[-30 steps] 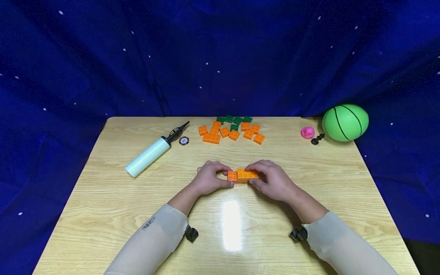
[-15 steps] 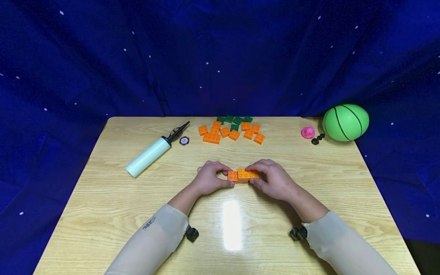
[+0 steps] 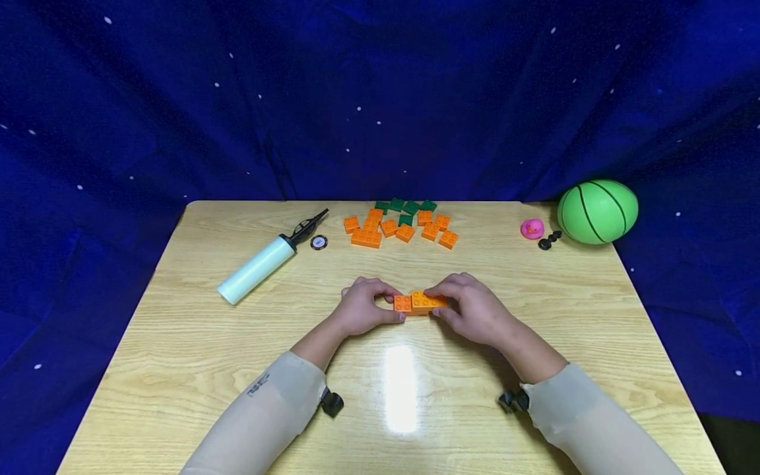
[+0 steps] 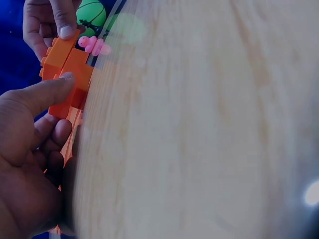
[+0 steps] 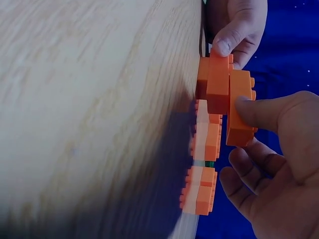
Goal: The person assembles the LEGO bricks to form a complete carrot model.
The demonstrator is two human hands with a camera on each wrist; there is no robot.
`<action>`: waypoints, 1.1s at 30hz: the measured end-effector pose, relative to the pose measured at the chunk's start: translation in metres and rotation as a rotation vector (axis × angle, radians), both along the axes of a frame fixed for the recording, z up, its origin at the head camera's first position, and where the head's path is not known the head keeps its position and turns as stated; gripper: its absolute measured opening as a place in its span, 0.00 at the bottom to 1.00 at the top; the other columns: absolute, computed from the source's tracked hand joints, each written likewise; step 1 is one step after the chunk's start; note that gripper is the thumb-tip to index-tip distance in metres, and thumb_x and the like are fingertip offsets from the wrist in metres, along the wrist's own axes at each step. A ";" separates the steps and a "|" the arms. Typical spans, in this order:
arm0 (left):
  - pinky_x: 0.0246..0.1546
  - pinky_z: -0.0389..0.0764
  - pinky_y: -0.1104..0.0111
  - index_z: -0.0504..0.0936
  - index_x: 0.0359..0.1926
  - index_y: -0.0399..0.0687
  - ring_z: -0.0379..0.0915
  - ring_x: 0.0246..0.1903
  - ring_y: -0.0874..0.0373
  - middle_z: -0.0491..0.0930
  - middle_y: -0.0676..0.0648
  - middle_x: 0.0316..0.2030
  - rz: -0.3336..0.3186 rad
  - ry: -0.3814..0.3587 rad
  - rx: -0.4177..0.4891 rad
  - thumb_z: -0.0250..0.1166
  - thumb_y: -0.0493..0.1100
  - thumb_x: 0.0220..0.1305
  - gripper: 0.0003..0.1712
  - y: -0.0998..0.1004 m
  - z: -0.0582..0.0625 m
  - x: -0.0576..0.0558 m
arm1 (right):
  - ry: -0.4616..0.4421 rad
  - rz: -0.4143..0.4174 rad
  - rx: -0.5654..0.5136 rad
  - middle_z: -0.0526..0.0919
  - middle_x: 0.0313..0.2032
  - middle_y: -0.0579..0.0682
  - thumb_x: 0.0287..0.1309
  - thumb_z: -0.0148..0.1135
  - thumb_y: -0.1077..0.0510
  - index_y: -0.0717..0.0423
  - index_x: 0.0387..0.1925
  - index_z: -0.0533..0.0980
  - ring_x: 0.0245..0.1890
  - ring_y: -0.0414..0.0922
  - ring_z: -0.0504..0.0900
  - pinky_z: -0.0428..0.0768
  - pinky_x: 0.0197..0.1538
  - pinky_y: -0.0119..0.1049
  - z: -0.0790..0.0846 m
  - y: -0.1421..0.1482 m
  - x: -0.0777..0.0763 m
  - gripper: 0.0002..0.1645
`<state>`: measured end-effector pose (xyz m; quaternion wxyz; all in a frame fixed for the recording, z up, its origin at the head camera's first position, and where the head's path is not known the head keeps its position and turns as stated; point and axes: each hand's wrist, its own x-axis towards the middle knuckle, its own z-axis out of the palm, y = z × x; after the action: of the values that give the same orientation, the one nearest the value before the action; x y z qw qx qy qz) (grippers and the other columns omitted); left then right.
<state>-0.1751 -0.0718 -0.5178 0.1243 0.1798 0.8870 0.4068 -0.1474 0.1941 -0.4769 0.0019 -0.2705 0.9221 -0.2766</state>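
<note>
Near the middle of the table, my left hand (image 3: 362, 308) grips the left end of a small stack of orange toy building bricks, thumb in front and fingers behind. The middle brick (image 5: 218, 82) of this stack sits over a lower orange brick (image 5: 202, 77). My right hand (image 3: 472, 311) pinches the top orange brick (image 3: 423, 301), whose studs face up. This brick overlaps the right part of the stack. In the right wrist view, a thin gap shows between it and the middle brick. The fingers of my right hand hide its right end.
Loose orange bricks (image 3: 366, 238) and green bricks (image 3: 406, 220) lie along the table's (image 3: 237, 343) back edge. At left are a hand pump (image 3: 256, 270) and a poker chip (image 3: 318, 242). A pink rubber duck (image 3: 532, 229), small black object (image 3: 545, 243) and green ball (image 3: 597, 212) stand at back right.
</note>
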 end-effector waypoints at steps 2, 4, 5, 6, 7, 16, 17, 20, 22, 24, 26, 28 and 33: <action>0.56 0.58 0.51 0.89 0.48 0.59 0.68 0.47 0.58 0.81 0.60 0.36 0.000 -0.001 -0.001 0.81 0.57 0.53 0.21 0.000 0.000 0.000 | 0.008 0.002 0.007 0.84 0.48 0.47 0.62 0.74 0.58 0.49 0.54 0.86 0.52 0.48 0.79 0.78 0.58 0.50 0.000 -0.001 0.000 0.17; 0.55 0.58 0.51 0.89 0.48 0.60 0.68 0.47 0.57 0.81 0.60 0.36 -0.002 -0.004 -0.003 0.82 0.57 0.53 0.22 0.000 0.001 -0.001 | 0.016 0.002 0.016 0.84 0.48 0.47 0.62 0.74 0.59 0.49 0.53 0.86 0.51 0.48 0.79 0.78 0.58 0.50 0.001 -0.001 0.000 0.18; 0.55 0.58 0.51 0.89 0.48 0.60 0.68 0.47 0.57 0.81 0.60 0.36 -0.004 -0.003 -0.003 0.82 0.57 0.53 0.22 0.001 0.000 -0.001 | 0.018 0.001 0.021 0.84 0.47 0.46 0.61 0.75 0.59 0.49 0.53 0.86 0.51 0.48 0.79 0.78 0.58 0.50 0.001 -0.001 0.000 0.18; 0.54 0.58 0.51 0.90 0.48 0.60 0.68 0.46 0.57 0.81 0.60 0.36 -0.006 -0.005 -0.003 0.82 0.57 0.53 0.22 0.001 0.000 -0.001 | 0.022 0.002 0.027 0.84 0.47 0.47 0.61 0.75 0.59 0.49 0.53 0.86 0.51 0.48 0.79 0.78 0.58 0.50 0.002 -0.001 0.000 0.18; 0.54 0.59 0.51 0.90 0.47 0.60 0.68 0.46 0.57 0.81 0.60 0.36 -0.007 -0.005 -0.003 0.82 0.58 0.52 0.22 0.001 0.000 -0.002 | 0.025 0.003 0.037 0.84 0.47 0.47 0.61 0.75 0.59 0.50 0.53 0.86 0.51 0.48 0.79 0.78 0.58 0.49 0.002 -0.001 0.000 0.18; 0.53 0.58 0.52 0.90 0.48 0.60 0.68 0.47 0.57 0.82 0.60 0.36 -0.008 -0.008 -0.005 0.82 0.57 0.53 0.21 0.000 -0.001 -0.003 | 0.018 0.024 0.008 0.84 0.50 0.47 0.61 0.76 0.56 0.50 0.51 0.85 0.53 0.48 0.80 0.79 0.59 0.50 -0.001 -0.001 -0.004 0.17; 0.53 0.58 0.52 0.90 0.48 0.60 0.68 0.47 0.57 0.82 0.59 0.36 -0.008 -0.007 -0.004 0.82 0.57 0.53 0.21 0.000 0.000 -0.002 | 0.009 0.023 -0.023 0.85 0.50 0.47 0.60 0.76 0.55 0.50 0.50 0.85 0.53 0.48 0.81 0.79 0.59 0.49 -0.002 -0.001 -0.004 0.16; 0.52 0.58 0.52 0.90 0.47 0.60 0.68 0.47 0.57 0.81 0.59 0.36 -0.008 -0.008 -0.004 0.82 0.57 0.53 0.21 0.000 0.001 -0.002 | -0.020 0.010 -0.113 0.86 0.49 0.46 0.61 0.76 0.52 0.50 0.48 0.86 0.52 0.46 0.83 0.81 0.57 0.48 -0.006 -0.005 -0.007 0.15; 0.52 0.58 0.52 0.90 0.47 0.60 0.68 0.47 0.57 0.81 0.59 0.36 -0.008 -0.012 -0.005 0.82 0.57 0.53 0.21 0.000 0.002 -0.002 | -0.040 0.004 -0.145 0.86 0.49 0.45 0.63 0.75 0.51 0.50 0.49 0.86 0.50 0.45 0.84 0.82 0.56 0.47 -0.009 -0.008 -0.008 0.15; 0.53 0.58 0.52 0.90 0.47 0.60 0.68 0.46 0.57 0.82 0.59 0.36 -0.007 -0.012 -0.008 0.82 0.58 0.53 0.21 0.000 0.002 -0.002 | -0.056 -0.007 -0.152 0.87 0.48 0.45 0.64 0.74 0.51 0.50 0.49 0.87 0.49 0.45 0.84 0.82 0.55 0.47 -0.010 -0.011 -0.010 0.14; 0.53 0.58 0.52 0.90 0.47 0.61 0.68 0.46 0.58 0.82 0.59 0.36 -0.006 -0.013 -0.010 0.81 0.58 0.53 0.21 0.001 0.002 -0.002 | -0.071 -0.020 -0.142 0.87 0.47 0.44 0.63 0.74 0.52 0.49 0.50 0.87 0.48 0.44 0.84 0.82 0.54 0.47 -0.010 -0.014 -0.011 0.14; 0.53 0.58 0.52 0.90 0.47 0.61 0.68 0.47 0.57 0.82 0.59 0.36 -0.007 -0.013 -0.005 0.82 0.58 0.53 0.21 0.001 0.002 -0.002 | -0.081 -0.032 -0.129 0.88 0.46 0.44 0.63 0.74 0.53 0.50 0.49 0.87 0.47 0.45 0.85 0.82 0.54 0.47 -0.008 -0.016 -0.012 0.14; 0.53 0.58 0.52 0.90 0.47 0.61 0.68 0.47 0.57 0.82 0.61 0.36 -0.009 -0.010 -0.001 0.82 0.58 0.53 0.21 -0.001 0.002 -0.003 | -0.056 -0.013 -0.086 0.87 0.46 0.46 0.63 0.73 0.54 0.51 0.48 0.87 0.48 0.47 0.84 0.82 0.55 0.48 -0.005 -0.019 -0.013 0.13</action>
<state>-0.1782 -0.0727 -0.5163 0.1308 0.1815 0.8858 0.4065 -0.1605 0.1755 -0.4824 0.0142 -0.2567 0.9106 -0.3235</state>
